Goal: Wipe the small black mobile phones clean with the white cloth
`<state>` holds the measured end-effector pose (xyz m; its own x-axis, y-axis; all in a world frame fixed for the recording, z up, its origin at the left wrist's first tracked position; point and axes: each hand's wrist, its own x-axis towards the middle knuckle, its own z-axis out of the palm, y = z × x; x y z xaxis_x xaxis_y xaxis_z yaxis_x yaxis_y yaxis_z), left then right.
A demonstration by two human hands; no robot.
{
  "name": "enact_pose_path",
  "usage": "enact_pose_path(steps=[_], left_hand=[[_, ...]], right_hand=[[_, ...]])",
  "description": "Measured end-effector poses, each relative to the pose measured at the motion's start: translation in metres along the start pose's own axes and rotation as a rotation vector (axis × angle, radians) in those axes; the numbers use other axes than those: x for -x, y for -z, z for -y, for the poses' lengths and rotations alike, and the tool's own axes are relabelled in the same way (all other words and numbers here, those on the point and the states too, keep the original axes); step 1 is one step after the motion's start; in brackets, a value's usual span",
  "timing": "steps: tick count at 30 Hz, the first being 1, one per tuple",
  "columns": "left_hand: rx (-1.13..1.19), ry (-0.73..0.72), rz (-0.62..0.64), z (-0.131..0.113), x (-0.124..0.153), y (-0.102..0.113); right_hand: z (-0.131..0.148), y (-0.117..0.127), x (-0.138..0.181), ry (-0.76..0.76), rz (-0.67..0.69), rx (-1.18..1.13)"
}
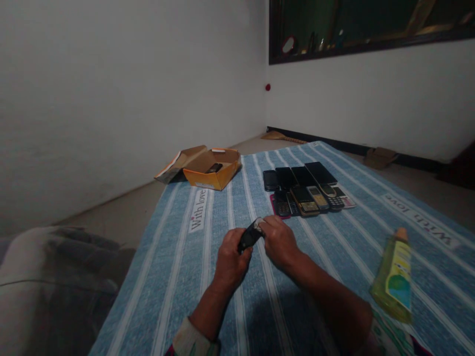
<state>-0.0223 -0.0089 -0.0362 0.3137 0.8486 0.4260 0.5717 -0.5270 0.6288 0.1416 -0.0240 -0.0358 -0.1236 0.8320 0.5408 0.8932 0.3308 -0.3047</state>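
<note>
above the striped cloth (166, 287), i saw from far the small dark device (248, 239) held at both ends: the left hand (230, 257) gripped its nearer end, the right hand (279, 241) pinched its farther end. i judged it light and stiff, perhaps slippery and breakable, so its side edges seemed safest.

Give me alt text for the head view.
Left hand and right hand grip a black phone-like device above a blue striped cloth. Mobile phones lie in two rows beyond; an open orange box sits left, a yellow-green bottle right.
</note>
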Motion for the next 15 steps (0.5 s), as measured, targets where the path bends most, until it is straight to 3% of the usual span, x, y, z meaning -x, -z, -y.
enact_pose_path(steps=[5,15], left_hand=[[-0.073,-0.128,0.007,-0.003,0.003,-0.001],[-0.124,-0.177,-0.035,0.004,0.003,-0.003]], right_hand=[[-0.012,0.009,-0.013,0.014,-0.032,-0.034],[0.008,-0.002,-0.007,0.143,0.054,0.013]])
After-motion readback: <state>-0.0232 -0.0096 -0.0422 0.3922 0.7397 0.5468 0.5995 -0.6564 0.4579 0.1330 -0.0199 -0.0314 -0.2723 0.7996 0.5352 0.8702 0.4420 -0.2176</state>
